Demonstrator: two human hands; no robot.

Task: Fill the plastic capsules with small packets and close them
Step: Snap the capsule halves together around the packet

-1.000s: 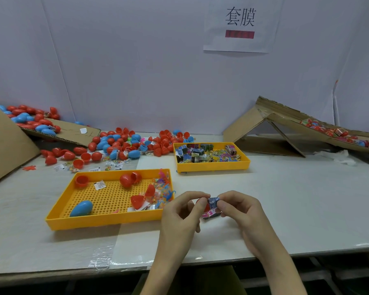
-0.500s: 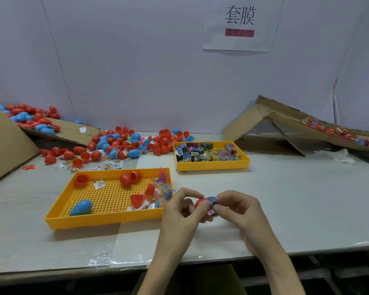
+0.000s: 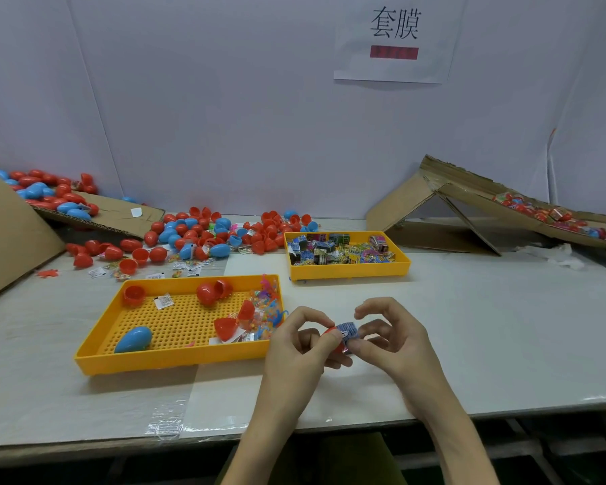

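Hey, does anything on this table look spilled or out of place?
Yes. Red and blue capsules lie scattered loose on the table behind the near yellow tray, with small packets strewn among them instead of in a tray. The cardboard ramp at right looks torn along its edges.

The blue packet (image 3: 347,331) has been pressed from between the fingertips deeper into the red capsule half (image 3: 330,337) gripped by the left hand (image 3: 294,348). The right hand (image 3: 394,341) has been loosened, its index finger (image 3: 376,304) raised off the packet.
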